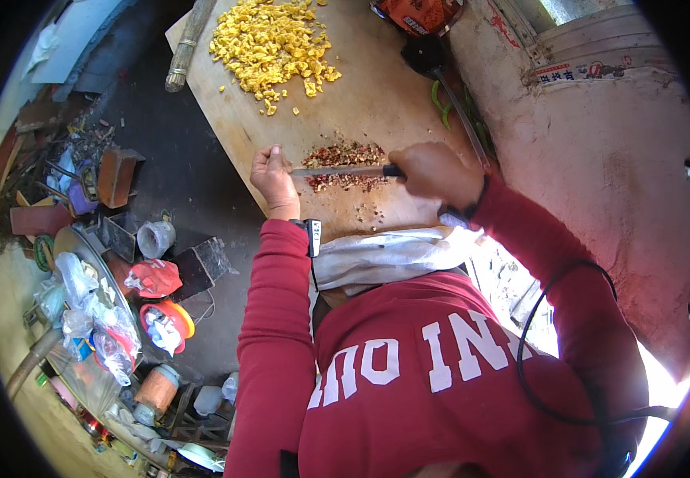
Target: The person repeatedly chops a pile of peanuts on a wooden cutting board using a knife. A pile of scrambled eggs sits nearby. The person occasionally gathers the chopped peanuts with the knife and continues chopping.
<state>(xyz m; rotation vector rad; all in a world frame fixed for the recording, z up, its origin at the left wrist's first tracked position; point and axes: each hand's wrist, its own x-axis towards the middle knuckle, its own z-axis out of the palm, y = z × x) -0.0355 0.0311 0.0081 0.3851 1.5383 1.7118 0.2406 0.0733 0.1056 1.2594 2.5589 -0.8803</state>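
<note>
My right hand (438, 174) grips the black handle of a kitchen knife (345, 171), whose blade lies level across a wooden board (374, 101). At the blade's other end is my left hand (273, 176), its fingers curled at the tip; whether they pinch the metal is hard to see. Chopped reddish and pale bits (345, 155), apparently chili, lie in a band on both sides of the blade, with a few crumbs nearer my body. Farther up the board spreads a pile of chopped yellow pieces (273, 45).
A wooden rolling pin or stick (189, 45) rests along the board's left edge. On the right are a black spatula (425, 55), green peppers (438, 101), a red packet (419, 15) and a wall (584, 155). White cloth (380, 257) covers the near edge. Bags and containers stand at lower left.
</note>
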